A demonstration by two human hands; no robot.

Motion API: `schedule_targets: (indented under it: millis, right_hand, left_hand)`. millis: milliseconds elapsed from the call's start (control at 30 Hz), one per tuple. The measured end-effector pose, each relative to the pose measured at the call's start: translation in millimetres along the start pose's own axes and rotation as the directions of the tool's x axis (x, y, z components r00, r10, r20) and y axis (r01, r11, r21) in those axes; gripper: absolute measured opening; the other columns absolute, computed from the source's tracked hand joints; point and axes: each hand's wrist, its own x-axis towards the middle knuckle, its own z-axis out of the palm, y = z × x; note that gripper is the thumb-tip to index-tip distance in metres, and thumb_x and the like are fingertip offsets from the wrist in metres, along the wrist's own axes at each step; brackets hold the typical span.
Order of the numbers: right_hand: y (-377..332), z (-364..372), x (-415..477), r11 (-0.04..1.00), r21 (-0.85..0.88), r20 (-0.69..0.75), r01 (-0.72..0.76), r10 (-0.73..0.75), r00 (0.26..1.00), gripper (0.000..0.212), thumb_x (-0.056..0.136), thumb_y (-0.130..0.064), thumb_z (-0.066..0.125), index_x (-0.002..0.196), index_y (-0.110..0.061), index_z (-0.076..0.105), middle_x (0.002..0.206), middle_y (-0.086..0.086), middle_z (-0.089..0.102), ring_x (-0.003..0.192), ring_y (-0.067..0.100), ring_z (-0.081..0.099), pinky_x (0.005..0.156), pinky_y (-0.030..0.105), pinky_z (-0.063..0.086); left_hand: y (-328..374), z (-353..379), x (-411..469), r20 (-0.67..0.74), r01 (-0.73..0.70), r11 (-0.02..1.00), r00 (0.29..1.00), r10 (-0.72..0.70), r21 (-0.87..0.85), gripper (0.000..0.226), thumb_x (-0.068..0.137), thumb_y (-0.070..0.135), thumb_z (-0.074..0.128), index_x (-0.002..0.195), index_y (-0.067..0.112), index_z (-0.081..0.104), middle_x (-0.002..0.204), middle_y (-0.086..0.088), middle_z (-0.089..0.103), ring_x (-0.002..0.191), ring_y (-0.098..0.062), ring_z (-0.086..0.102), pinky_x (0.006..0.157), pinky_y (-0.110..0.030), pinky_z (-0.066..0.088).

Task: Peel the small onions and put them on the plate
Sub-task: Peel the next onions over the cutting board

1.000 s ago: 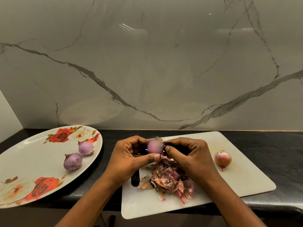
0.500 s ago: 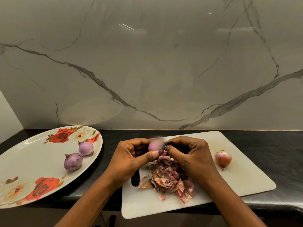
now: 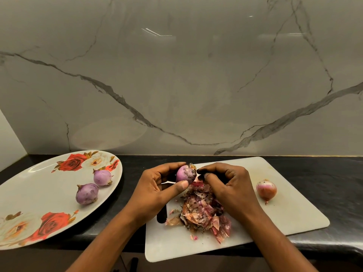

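The left hand (image 3: 157,190) grips a small purple onion (image 3: 184,174) above the near-left part of the white cutting board (image 3: 284,213), with the thumb pressed under it and curled fingers over the top. The onion looks mostly bare, with dark specks and a dry tuft at the end facing the right hand (image 3: 229,185). That hand's fingers are curled tight, index and thumb tips right at the tuft — whether they pinch a shred of skin or merely touch it, I cannot tell. Beneath both hands a heap of papery pink skins (image 3: 200,213) lies on the board. Further right on the board, well apart from the heap, sits one unpeeled onion (image 3: 266,190). To the left, on the black counter (image 3: 334,173), the rose-patterned plate (image 3: 29,193) carries two peeled onions (image 3: 87,193), near each other. By my reading the task is about halfway — two are done, the third needs its last scrap removed and a trip to the plate, and the fourth is untouched.
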Motion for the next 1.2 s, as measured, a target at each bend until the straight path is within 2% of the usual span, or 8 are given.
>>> schedule_targets:
  millis: [67, 167, 233, 433, 667, 867, 1200]
  right_hand:
    - [-1.7, -0.2, -0.3, 1.000, 0.012, 0.028, 0.001, -0.002, 1.000, 0.013, 0.094, -0.015, 0.075, 0.101, -0.023, 0.084, 0.089, -0.012, 0.080, 0.087, 0.006, 0.075, 0.077, 0.025, 0.063]
    - [-3.0, -0.6, 0.0, 1.000, 0.024, 0.039, 0.004, -0.005, 0.999, 0.011, 0.090, -0.024, 0.081, 0.100, -0.022, 0.084, 0.088, -0.012, 0.080, 0.085, 0.007, 0.076, 0.075, 0.026, 0.063]
    - [-1.7, -0.6, 0.9, 1.000, 0.022, 0.035, -0.005, 0.004, 0.999, 0.011, 0.089, -0.024, 0.082, 0.099, -0.021, 0.084, 0.087, -0.012, 0.080, 0.083, 0.007, 0.076, 0.075, 0.028, 0.064]
    - [0.9, -1.8, 1.2, 1.000, 0.027, 0.040, -0.004, 0.003, 0.999, 0.012, 0.090, -0.016, 0.079, 0.100, -0.019, 0.085, 0.088, -0.012, 0.081, 0.084, 0.007, 0.077, 0.076, 0.029, 0.065]
    - [0.9, -1.7, 0.3, 1.000, 0.019, 0.034, -0.001, 0.000, 0.999, 0.013, 0.091, -0.015, 0.079, 0.101, -0.020, 0.084, 0.089, -0.012, 0.081, 0.084, 0.005, 0.077, 0.077, 0.029, 0.065]
    - [0.8, -2.2, 0.3, 0.998, 0.056, 0.049, -0.027, 0.024, 0.999, 0.014, 0.088, -0.022, 0.082, 0.101, -0.019, 0.084, 0.089, -0.010, 0.081, 0.085, 0.010, 0.078, 0.078, 0.035, 0.065]
    - [0.3, -3.2, -0.3, 1.000, 0.028, 0.050, 0.002, -0.004, 0.999, 0.014, 0.090, -0.013, 0.079, 0.099, -0.023, 0.083, 0.088, -0.012, 0.081, 0.083, 0.006, 0.077, 0.076, 0.026, 0.064]
  left_hand:
    - [-0.1, 0.1, 0.3, 0.002, -0.004, 1.000, 1.000, 0.004, 0.005, 0.054, 0.081, 0.015, 0.084, 0.132, 0.020, 0.069, 0.126, 0.007, 0.076, 0.119, -0.016, 0.072, 0.091, -0.028, 0.061]
    - [-1.9, -0.6, 0.2, 0.004, -0.006, 1.000, 1.000, 0.006, 0.001, 0.056, 0.078, 0.014, 0.087, 0.131, 0.019, 0.071, 0.126, 0.002, 0.076, 0.118, -0.022, 0.073, 0.093, -0.037, 0.063]
    - [-1.5, -1.1, -0.2, 0.003, -0.010, 1.000, 1.000, 0.010, 0.008, 0.056, 0.077, 0.014, 0.087, 0.130, 0.019, 0.071, 0.126, 0.001, 0.076, 0.117, -0.022, 0.073, 0.093, -0.038, 0.063]
    - [-0.2, -1.0, -1.0, 0.009, -0.042, 0.999, 0.999, 0.042, -0.002, 0.052, 0.080, 0.010, 0.085, 0.129, 0.016, 0.072, 0.124, 0.004, 0.077, 0.117, -0.017, 0.073, 0.092, -0.029, 0.062]
    - [-1.3, -0.7, -0.5, -0.002, -0.044, 0.999, 0.999, 0.044, -0.006, 0.053, 0.079, 0.010, 0.086, 0.130, 0.016, 0.072, 0.124, 0.001, 0.077, 0.118, -0.021, 0.073, 0.093, -0.035, 0.063]
    - [-1.4, -0.6, -0.7, -0.015, -0.049, 0.999, 0.999, 0.050, 0.023, 0.054, 0.077, 0.009, 0.088, 0.128, 0.017, 0.073, 0.122, 0.001, 0.078, 0.116, -0.022, 0.074, 0.091, -0.036, 0.064]
    - [0.7, -1.0, -1.3, 0.001, -0.038, 0.999, 0.999, 0.038, 0.017, 0.053, 0.078, 0.009, 0.087, 0.128, 0.016, 0.073, 0.123, 0.003, 0.078, 0.116, -0.019, 0.074, 0.090, -0.030, 0.062]
